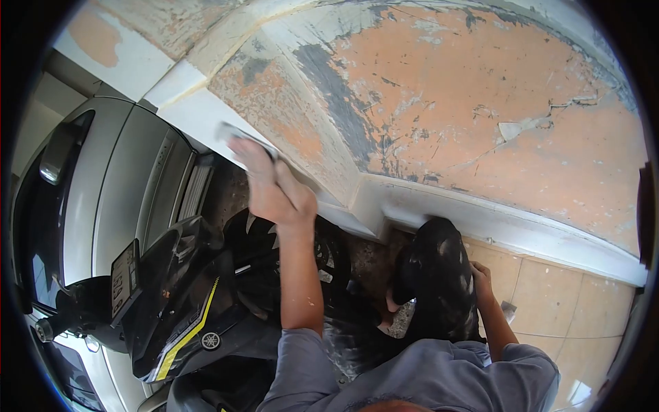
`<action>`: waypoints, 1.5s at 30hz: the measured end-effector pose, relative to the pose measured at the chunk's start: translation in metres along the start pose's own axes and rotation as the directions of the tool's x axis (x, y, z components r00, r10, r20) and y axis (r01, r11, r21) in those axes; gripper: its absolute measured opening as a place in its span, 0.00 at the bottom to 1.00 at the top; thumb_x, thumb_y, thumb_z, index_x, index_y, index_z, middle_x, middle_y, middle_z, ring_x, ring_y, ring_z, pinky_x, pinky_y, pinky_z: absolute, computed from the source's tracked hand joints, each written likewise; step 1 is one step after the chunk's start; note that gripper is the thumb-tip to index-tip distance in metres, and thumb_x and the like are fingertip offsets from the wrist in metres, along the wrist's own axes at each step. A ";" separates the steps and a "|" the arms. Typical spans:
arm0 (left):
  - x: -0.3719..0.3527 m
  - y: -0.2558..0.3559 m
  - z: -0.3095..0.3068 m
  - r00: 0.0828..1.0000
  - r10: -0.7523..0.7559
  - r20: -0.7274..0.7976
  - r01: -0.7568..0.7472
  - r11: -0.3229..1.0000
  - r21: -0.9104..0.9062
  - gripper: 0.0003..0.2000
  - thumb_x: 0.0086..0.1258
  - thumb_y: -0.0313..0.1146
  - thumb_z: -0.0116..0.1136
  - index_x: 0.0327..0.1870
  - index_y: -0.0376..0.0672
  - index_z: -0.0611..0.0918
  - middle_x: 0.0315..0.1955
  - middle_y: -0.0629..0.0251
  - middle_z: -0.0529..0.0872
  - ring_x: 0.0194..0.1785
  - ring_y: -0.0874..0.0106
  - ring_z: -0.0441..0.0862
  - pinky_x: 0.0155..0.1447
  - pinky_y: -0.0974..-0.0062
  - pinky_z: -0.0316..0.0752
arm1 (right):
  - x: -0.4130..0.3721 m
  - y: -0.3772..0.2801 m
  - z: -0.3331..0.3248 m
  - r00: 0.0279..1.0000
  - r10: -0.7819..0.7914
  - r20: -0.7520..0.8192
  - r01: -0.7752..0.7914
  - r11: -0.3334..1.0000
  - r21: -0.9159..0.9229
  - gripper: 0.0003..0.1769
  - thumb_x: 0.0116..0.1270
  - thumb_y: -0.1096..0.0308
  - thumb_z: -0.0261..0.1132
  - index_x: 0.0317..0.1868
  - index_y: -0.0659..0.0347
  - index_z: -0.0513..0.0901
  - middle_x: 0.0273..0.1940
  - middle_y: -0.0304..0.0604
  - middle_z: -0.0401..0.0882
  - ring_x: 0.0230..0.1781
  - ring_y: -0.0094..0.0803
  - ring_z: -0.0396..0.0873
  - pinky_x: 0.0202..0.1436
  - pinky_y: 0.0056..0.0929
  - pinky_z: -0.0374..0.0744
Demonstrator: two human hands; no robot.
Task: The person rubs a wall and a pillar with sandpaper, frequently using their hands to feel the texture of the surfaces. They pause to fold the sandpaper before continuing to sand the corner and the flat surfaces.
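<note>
My left hand (pixel 278 189) reaches up to the pale edge of the wall and is closed around a flat, grey-white hand tool (pixel 237 133). The tool is smeared by motion, so its exact kind does not show. It lies against the white face of the ledge (pixel 198 118), where peach paint and grey patches show beside it. Against the outer side of my dark-trousered knee (pixel 436 268) rests my right hand (pixel 482 280); its fingers lie along the leg, partly hidden, with nothing visible in them.
A black motorcycle (pixel 182 323) with a yellow stripe stands close on the left, below my left arm. Beyond it is a silver vehicle (pixel 113 178). The patched peach wall (pixel 467 89) fills the upper right. Tiled floor (pixel 549 285) and a small greyish piece (pixel 508 311) lie at right.
</note>
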State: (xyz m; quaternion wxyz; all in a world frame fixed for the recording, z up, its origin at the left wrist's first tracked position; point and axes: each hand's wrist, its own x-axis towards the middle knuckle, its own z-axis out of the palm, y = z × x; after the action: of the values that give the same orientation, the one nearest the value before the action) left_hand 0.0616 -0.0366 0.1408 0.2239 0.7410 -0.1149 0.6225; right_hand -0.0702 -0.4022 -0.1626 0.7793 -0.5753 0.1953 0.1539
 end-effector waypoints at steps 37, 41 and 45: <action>0.065 -0.005 0.004 0.978 -0.156 -0.138 0.143 0.985 -0.101 0.21 0.74 0.23 0.39 0.65 0.17 0.66 0.67 0.28 0.63 0.74 0.43 0.59 0.77 0.58 0.52 | 0.013 0.017 -0.006 0.999 -0.052 -0.009 0.052 0.998 -0.022 0.14 0.72 0.70 0.56 0.46 0.72 0.85 0.38 0.41 0.85 0.38 0.25 0.80 0.46 0.22 0.76; -0.082 -0.022 0.005 0.998 0.018 0.065 -0.014 0.998 -0.060 0.23 0.67 0.22 0.47 0.61 0.14 0.69 0.63 0.23 0.66 0.70 0.35 0.62 0.73 0.45 0.57 | 0.017 0.027 -0.007 0.993 -0.111 -0.026 0.111 0.994 0.005 0.13 0.71 0.70 0.57 0.46 0.70 0.85 0.36 0.40 0.85 0.35 0.24 0.81 0.43 0.22 0.78; -0.103 -0.016 0.009 0.993 0.047 0.107 -0.042 0.998 -0.046 0.23 0.68 0.22 0.46 0.62 0.16 0.69 0.65 0.24 0.65 0.71 0.36 0.61 0.73 0.45 0.57 | 0.014 0.029 -0.007 0.994 -0.108 0.028 0.109 0.994 -0.014 0.14 0.72 0.70 0.56 0.46 0.70 0.85 0.36 0.40 0.85 0.35 0.24 0.81 0.43 0.22 0.78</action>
State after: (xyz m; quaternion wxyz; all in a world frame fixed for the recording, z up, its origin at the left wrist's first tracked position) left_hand 0.0561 -0.0379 0.0359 0.2195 0.7657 -0.1568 0.5839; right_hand -0.0725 -0.4003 -0.1952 0.7846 -0.5889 0.1517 0.1207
